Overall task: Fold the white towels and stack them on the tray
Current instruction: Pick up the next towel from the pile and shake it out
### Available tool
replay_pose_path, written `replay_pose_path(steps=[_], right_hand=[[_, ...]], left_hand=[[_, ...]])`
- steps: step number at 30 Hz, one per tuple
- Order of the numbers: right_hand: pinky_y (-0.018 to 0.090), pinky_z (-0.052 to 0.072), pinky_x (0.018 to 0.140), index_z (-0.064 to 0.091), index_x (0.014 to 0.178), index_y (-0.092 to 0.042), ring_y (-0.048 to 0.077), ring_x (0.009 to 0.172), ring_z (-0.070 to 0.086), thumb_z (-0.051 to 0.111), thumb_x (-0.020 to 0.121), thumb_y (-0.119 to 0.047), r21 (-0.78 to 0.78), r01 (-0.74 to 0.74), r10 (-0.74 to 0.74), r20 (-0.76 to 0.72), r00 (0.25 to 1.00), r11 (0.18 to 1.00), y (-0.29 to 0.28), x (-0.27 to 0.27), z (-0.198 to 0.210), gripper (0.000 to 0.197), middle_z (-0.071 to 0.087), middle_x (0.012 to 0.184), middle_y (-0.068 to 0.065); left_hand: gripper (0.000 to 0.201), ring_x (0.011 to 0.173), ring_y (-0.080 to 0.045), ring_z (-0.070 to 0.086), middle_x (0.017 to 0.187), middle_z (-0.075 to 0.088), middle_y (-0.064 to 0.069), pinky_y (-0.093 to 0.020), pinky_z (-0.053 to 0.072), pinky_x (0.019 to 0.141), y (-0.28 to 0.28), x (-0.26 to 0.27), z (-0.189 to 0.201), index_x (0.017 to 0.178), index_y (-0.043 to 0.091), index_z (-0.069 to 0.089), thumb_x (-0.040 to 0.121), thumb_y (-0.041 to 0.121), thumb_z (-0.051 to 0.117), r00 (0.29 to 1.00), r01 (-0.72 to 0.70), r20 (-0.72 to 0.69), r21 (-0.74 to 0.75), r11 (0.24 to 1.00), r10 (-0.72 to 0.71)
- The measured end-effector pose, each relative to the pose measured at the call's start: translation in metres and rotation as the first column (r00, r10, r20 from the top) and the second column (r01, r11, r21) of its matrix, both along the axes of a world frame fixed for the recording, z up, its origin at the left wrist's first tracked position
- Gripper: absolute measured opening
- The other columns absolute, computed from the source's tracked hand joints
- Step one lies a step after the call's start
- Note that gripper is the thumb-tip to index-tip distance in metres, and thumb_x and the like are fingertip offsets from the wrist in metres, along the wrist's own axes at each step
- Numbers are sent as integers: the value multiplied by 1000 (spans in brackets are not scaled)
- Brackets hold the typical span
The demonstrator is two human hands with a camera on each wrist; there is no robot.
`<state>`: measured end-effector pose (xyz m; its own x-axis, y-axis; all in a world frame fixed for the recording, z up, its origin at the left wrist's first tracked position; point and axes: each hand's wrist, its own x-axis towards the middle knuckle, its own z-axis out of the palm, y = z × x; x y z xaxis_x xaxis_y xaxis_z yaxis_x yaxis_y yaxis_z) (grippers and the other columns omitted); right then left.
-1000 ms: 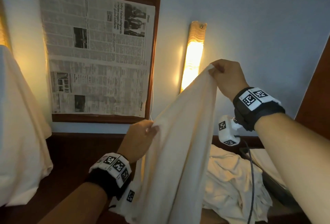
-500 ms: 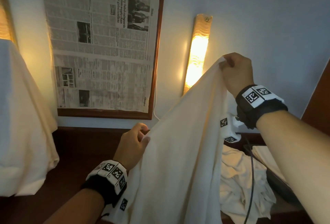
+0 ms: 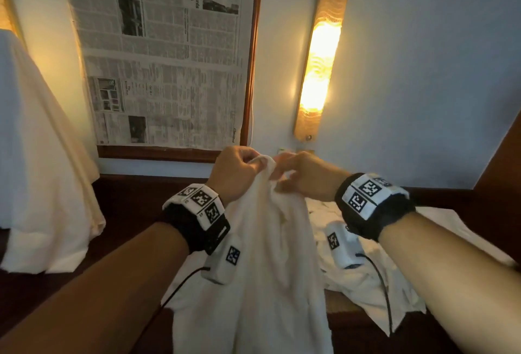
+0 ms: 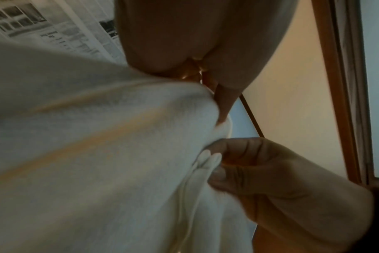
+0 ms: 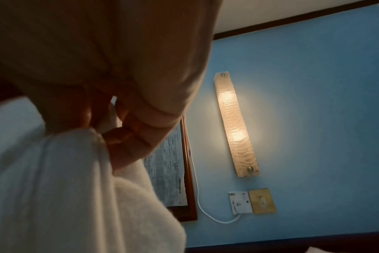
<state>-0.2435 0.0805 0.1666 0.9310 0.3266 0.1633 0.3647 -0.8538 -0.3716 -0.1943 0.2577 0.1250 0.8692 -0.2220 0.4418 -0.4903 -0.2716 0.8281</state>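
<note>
A white towel (image 3: 262, 263) is held up in the air in front of the wall, its two top corners brought together, and the rest of it hangs down doubled between the forearms. The left hand (image 3: 235, 174) is curled round one bunched corner; the right hand (image 3: 306, 177) pinches the cloth just beside it, so both hands are closed on the same towel. The step in hand appears to be the first fold, corner to corner. The next move probably calls for the matched corners to be passed to one hand, or the doubled towel to be lowered onto the counter (image 3: 135, 207) and smoothed before a second fold.

More unfolded towels (image 3: 363, 283) lie in a heap below the right forearm, so much of the task seems left. The tray cannot be made out with certainty (a pale flat shape at the far right may be part of it).

The head view alone shows the hanging length and the heap. The left wrist view alone shows the hemmed edges pinched between thumb and fingers (image 4: 247, 164) of the right hand. The right wrist view alone shows a wall socket (image 5: 240, 202) under the lamp (image 5: 236, 125).
</note>
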Motion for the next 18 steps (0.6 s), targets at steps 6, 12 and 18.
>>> replay_pose_path(steps=[6, 12, 18], right_hand=[[16, 49, 84, 75, 106, -15, 15, 95, 61, 61, 93, -9, 11, 0, -1, 86, 996, 1000, 17, 8, -14, 20, 67, 106, 2], [-5, 36, 69, 72, 108, -9, -4, 82, 53, 52, 96, -4, 152, 34, -72, 254, 964, 988, 40, 19, 22, 24, 62, 102, -1], [-7, 33, 68, 73, 105, -13, -5, 81, 51, 53, 95, -6, 67, 19, -38, 299, 954, 998, 73, 24, 32, 23, 58, 99, -7]], left_hand=[[12, 68, -5, 63, 75, 74, 3, -26, 52, 68, 35, -12, -7, 87, 13, 77, 93, 21, 71, 998, 61, -12, -75, 995, -62], [23, 65, -4, 62, 81, 73, 1, -28, 49, 67, 82, -23, -70, 87, 18, 75, 88, 41, 72, 989, 28, -149, 31, 999, -23], [26, 74, -8, 60, 82, 64, 7, -28, 49, 70, 77, -33, -83, 81, 24, 60, 90, 47, 68, 983, -182, 0, 32, 983, 182]])
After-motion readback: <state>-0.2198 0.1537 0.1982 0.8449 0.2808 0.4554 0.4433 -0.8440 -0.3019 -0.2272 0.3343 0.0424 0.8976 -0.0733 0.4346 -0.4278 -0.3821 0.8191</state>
